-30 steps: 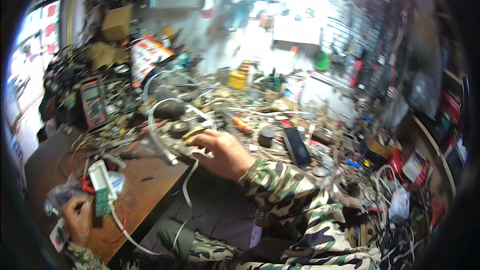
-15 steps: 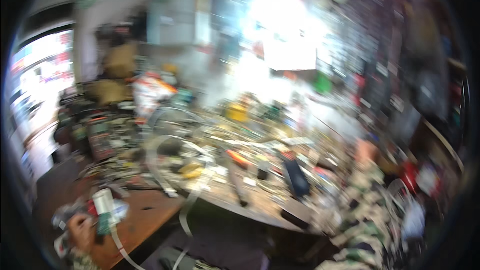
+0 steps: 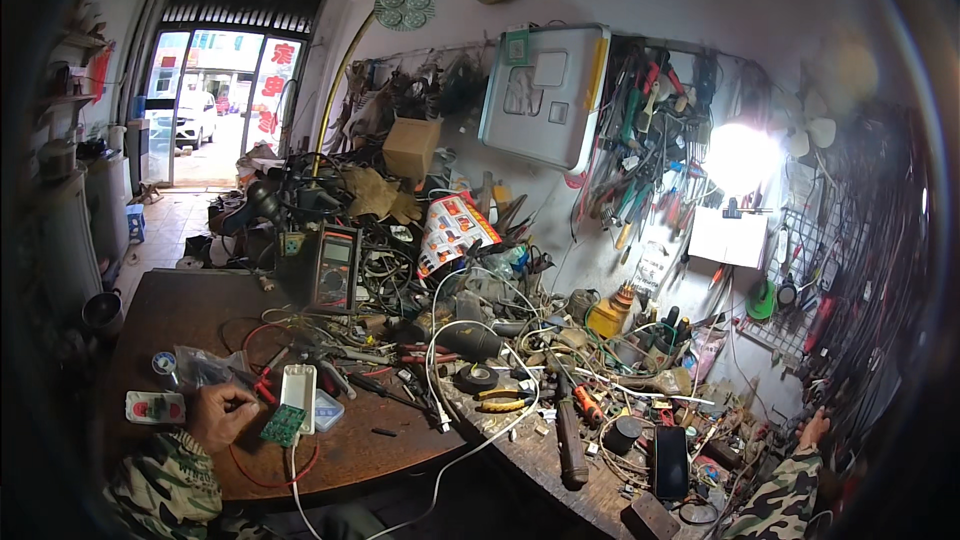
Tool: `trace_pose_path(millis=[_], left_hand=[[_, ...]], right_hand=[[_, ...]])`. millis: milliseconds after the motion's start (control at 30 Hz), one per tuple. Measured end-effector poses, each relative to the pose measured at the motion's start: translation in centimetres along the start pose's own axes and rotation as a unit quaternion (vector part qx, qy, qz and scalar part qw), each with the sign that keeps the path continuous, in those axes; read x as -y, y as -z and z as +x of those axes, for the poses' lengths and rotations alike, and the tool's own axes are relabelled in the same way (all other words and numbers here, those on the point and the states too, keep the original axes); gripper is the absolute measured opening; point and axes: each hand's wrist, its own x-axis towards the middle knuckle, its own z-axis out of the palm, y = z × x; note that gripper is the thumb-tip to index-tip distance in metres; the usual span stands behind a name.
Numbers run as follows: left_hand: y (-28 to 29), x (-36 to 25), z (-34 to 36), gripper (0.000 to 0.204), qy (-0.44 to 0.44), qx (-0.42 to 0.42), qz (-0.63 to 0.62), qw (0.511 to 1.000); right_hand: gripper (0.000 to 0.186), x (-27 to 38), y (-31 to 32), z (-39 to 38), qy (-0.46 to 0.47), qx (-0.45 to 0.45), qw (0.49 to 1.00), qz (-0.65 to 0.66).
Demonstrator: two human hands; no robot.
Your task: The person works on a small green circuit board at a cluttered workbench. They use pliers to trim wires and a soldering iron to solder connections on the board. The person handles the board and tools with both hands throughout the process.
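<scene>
At the left, my left hand (image 3: 222, 418) rests over the brown table, its fingers closed in a pinch; whatever lies between them is too small to make out. Just right of it, a green circuit board (image 3: 284, 424) leans at the end of a long white plastic case (image 3: 298, 388), with a white cable running off toward me. A red test clip (image 3: 265, 386) lies by the fingertips, and a clear plastic bag (image 3: 208, 368) behind the hand. Far right, my right hand (image 3: 814, 430) reaches up beside the wall rack, thumb and fingers apart, with nothing visible in it.
A multimeter (image 3: 334, 268) stands at the back of the table. On the cluttered bench lie a black phone (image 3: 671, 462), yellow-handled pliers (image 3: 504, 400) and a screwdriver (image 3: 588, 406). A white cable (image 3: 437, 485) loops across the table gap. A wire rack (image 3: 785, 325) hangs at right.
The view has swung right and steadied from a blur. My right arm has moved farther to the right, toward the wall rack. My left hand stays beside the circuit board.
</scene>
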Motion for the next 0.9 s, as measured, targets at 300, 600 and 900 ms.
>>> trace_pose_path(millis=[300, 600, 900], left_hand=[[-0.1, 0.3, 0.4, 0.021, -0.023, 0.017, -0.024, 0.999], [-0.8, 0.8, 1.2, 0.019, 0.003, 0.081, -0.047, 0.996], [1.2, 0.4, 0.8, 0.017, -0.008, 0.122, -0.028, 0.992]], right_hand=[[0.052, 3.4, 3.6, -5.2, 0.349, 0.048, 0.926, -0.136], [0.045, 18.1, 7.8, -27.4, 0.196, 0.393, 0.896, 0.067], [0.05, 20.1, 2.9, -62.7, -0.186, 0.682, 0.586, 0.396]])
